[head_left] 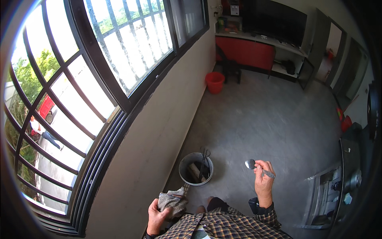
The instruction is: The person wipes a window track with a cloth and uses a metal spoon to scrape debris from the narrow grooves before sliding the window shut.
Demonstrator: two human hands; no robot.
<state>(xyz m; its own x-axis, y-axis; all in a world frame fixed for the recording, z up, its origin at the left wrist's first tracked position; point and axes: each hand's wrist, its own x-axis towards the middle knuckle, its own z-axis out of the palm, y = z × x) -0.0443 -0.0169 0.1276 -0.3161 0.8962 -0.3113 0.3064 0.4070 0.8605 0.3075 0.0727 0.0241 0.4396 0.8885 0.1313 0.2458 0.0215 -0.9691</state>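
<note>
Above a grey bucket (195,169), right hand (264,180) gripping a spoon (258,167), left hand (157,215) clutching a grey rag (172,200)

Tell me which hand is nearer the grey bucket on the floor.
Left. The left hand, clutching a grey cloth, sits just below the grey bucket; the right hand, holding a spoon, is farther off to its right.

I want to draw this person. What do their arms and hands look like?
Both hands are bare, with no gloves. The right hand has a dark band, maybe a watch, at the wrist, just above a plaid sleeve checked in brown, blue and yellow. The left hand comes out of the same plaid shirt.
</note>
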